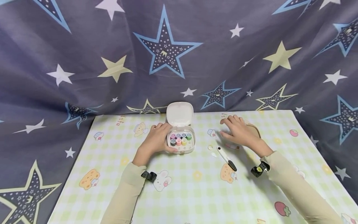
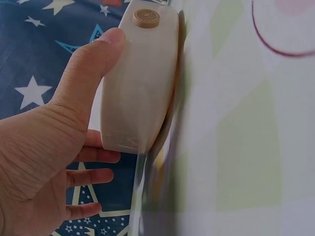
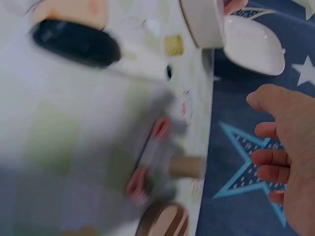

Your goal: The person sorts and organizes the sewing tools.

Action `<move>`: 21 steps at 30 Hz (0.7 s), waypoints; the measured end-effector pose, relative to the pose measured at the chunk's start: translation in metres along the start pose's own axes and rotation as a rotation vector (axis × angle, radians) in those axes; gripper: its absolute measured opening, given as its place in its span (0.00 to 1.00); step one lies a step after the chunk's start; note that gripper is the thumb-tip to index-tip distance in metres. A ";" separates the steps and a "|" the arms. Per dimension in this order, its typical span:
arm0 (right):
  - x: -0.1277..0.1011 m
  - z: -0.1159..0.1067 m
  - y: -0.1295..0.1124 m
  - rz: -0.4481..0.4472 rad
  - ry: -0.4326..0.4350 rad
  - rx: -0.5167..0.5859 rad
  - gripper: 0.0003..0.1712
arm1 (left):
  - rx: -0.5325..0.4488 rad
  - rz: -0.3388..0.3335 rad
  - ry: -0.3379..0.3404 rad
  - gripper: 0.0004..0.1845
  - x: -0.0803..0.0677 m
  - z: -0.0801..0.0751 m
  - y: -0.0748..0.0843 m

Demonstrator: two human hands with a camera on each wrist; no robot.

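Observation:
A white sewing box (image 1: 186, 151) stands near the far edge of the table, its lid (image 1: 180, 113) tipped up behind it. Small thread spools (image 1: 178, 142) in several colours fill rows inside. My left hand (image 1: 155, 138) grips the box's left side. In the left wrist view the thumb lies on the front wall (image 2: 140, 88), near a tan button clasp (image 2: 146, 18), and the other fingers reach partly behind. To the right, my right hand (image 1: 239, 132) hovers above the table with nothing in it, fingers loosely bent, over a pink-ended item (image 3: 161, 127) and a tan cylinder (image 3: 186, 166).
Between box and right hand lie a white tool with a black end (image 1: 223, 154), a small yellowish ring-like piece (image 1: 210, 147) and a small white piece (image 1: 213, 154). A round brown-striped object (image 3: 167, 223) sits by the right hand. Behind the table hangs a star-patterned curtain (image 1: 223, 68).

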State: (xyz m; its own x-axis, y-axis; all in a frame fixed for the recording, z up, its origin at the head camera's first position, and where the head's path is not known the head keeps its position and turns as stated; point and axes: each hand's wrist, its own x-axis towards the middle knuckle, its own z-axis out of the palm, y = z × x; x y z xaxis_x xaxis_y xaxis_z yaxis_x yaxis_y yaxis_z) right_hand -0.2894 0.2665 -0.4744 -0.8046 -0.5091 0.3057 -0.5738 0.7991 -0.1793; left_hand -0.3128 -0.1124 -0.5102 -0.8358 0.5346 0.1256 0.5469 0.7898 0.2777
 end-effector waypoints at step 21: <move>-0.025 0.010 0.033 -0.036 0.019 -0.181 0.16 | -0.036 -0.039 -0.042 0.60 0.000 -0.006 0.005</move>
State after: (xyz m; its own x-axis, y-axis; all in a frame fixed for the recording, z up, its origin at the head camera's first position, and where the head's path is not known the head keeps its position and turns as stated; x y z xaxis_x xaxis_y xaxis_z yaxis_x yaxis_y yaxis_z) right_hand -0.2898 0.3029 -0.4977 -0.7802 -0.5335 0.3266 -0.5637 0.8260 0.0028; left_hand -0.3105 -0.1096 -0.5031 -0.8531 0.5165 0.0747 0.5115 0.7993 0.3153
